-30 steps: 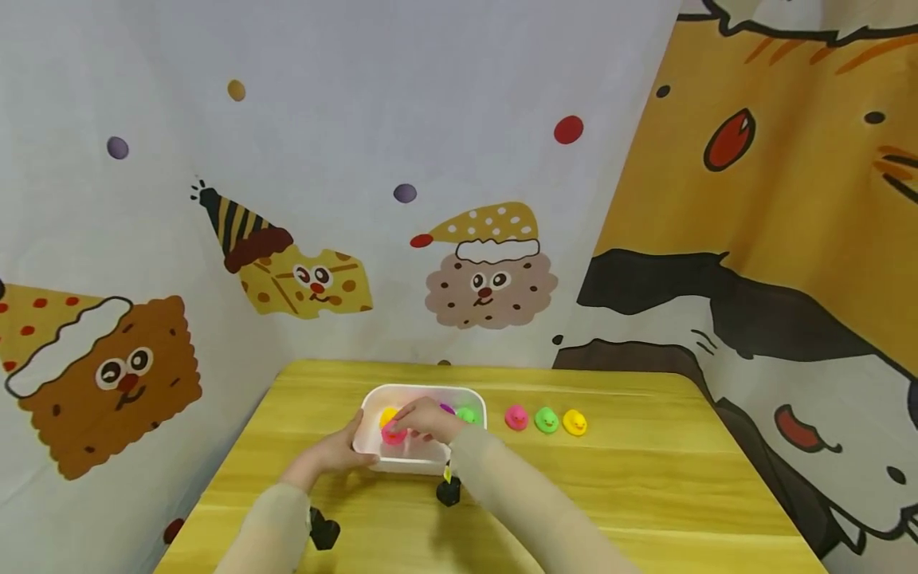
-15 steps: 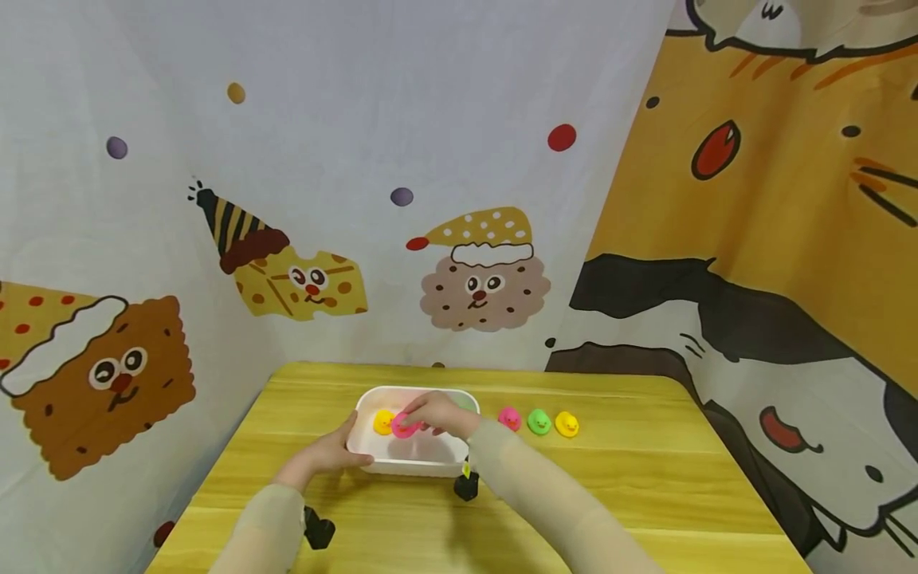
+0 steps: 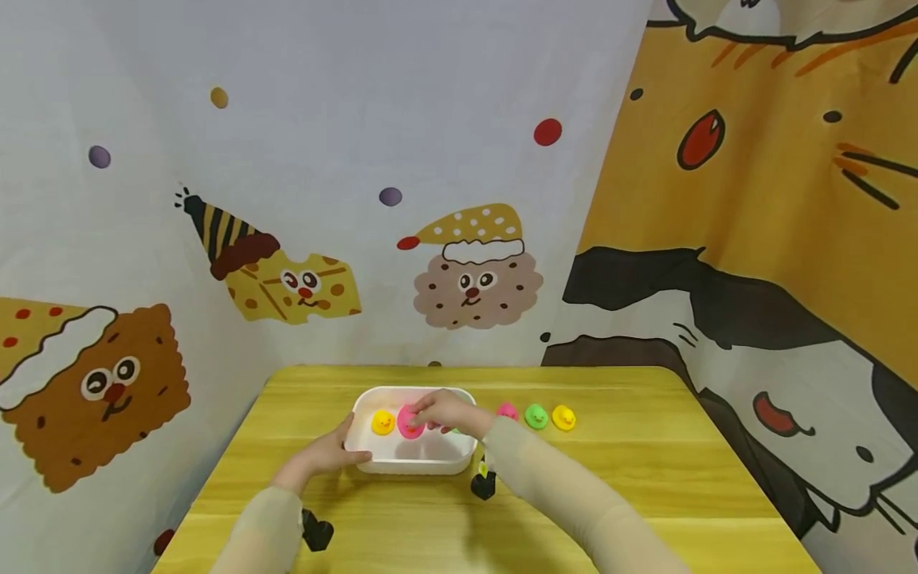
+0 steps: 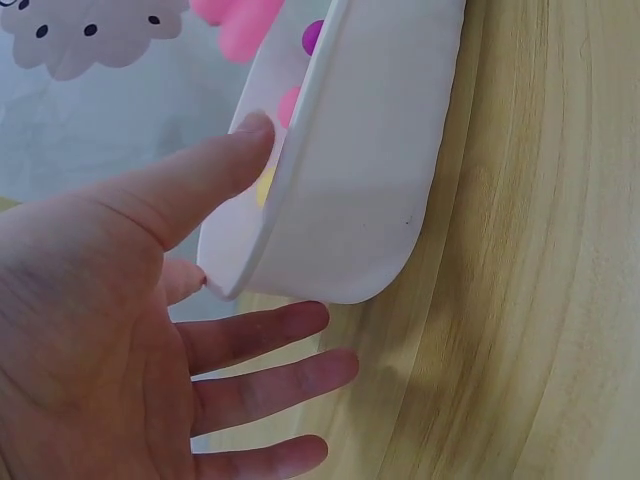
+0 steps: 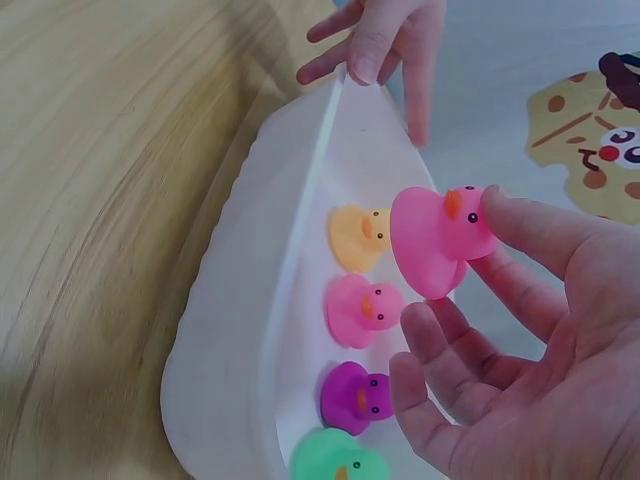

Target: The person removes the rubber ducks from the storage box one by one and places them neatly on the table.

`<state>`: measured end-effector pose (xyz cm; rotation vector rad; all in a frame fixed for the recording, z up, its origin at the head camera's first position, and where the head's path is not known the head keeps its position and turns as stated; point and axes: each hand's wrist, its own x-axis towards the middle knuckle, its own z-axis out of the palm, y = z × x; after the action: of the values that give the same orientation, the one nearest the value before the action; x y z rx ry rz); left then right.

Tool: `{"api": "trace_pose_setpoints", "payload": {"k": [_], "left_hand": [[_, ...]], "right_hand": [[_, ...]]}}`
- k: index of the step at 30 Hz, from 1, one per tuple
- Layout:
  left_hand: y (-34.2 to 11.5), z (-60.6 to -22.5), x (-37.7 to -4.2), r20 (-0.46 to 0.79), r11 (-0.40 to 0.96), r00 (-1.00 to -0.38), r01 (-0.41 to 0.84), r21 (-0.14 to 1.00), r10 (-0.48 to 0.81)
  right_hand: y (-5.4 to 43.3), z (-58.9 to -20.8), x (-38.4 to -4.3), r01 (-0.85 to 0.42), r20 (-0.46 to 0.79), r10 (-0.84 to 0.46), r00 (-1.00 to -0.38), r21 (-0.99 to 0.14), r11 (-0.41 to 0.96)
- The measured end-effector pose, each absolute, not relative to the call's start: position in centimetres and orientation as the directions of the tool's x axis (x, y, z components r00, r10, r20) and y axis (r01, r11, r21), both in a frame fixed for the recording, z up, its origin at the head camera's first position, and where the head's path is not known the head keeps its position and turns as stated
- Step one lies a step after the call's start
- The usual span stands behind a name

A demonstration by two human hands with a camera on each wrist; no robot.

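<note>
A white plastic tub stands on the table. My left hand is at its left end, the thumb over the rim and the other fingers spread, fairly straight. My right hand is over the tub and pinches a pink rubber duck between thumb and fingertips, above the floor of the tub. Inside lie a yellow duck, another pink duck, a purple duck and a green duck in a row. In the head view my right hand hides the purple one.
On the table right of the tub sit a pink duck, a green duck and a yellow duck. The wooden table meets a cartoon-printed curtain at its back. Black wrist mounts hang below both forearms.
My right hand has shifted rightward across the tub with the pink duck, uncovering the yellow duck. My left hand stays at the tub's left end. The head view has shifted slightly.
</note>
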<state>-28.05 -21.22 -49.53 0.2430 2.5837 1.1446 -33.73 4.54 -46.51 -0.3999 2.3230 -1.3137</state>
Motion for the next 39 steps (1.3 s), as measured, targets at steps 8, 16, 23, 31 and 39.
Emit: {"api": "trace_pose_setpoints", "payload": {"k": [8, 16, 23, 31, 39], "left_hand": [[-20.9, -49.7, -28.4, -0.214, 0.690, -0.946, 0.014, 0.723, 0.243], [-20.4, -50.2, -28.4, -0.199, 0.715, -0.956, 0.017, 0.699, 0.217], [-20.0, -50.2, -28.1, -0.210, 0.728, -0.958, -0.003, 0.685, 0.194], [-20.1, -50.0, -27.9, -0.205, 0.738, -0.962, -0.006, 0.674, 0.180], [-20.5, -50.6, -27.8, -0.214, 0.724, -0.960, -0.016, 0.690, 0.183]], "right_hand": [[6.1, -45.5, -33.4, -0.036, -0.237, -0.464, -0.853, -0.861, 0.506], [7.9, -45.3, -34.0, 0.006, -0.263, -0.465, -0.846, -0.875, 0.484], [9.9, -45.3, -34.1, 0.020, -0.272, -0.455, -0.848, -0.874, 0.486], [12.7, -44.2, -34.7, 0.043, -0.275, -0.422, -0.864, -0.875, 0.482], [15.2, -43.0, -34.8, 0.035, -0.258, -0.398, -0.880, -0.873, 0.487]]}}
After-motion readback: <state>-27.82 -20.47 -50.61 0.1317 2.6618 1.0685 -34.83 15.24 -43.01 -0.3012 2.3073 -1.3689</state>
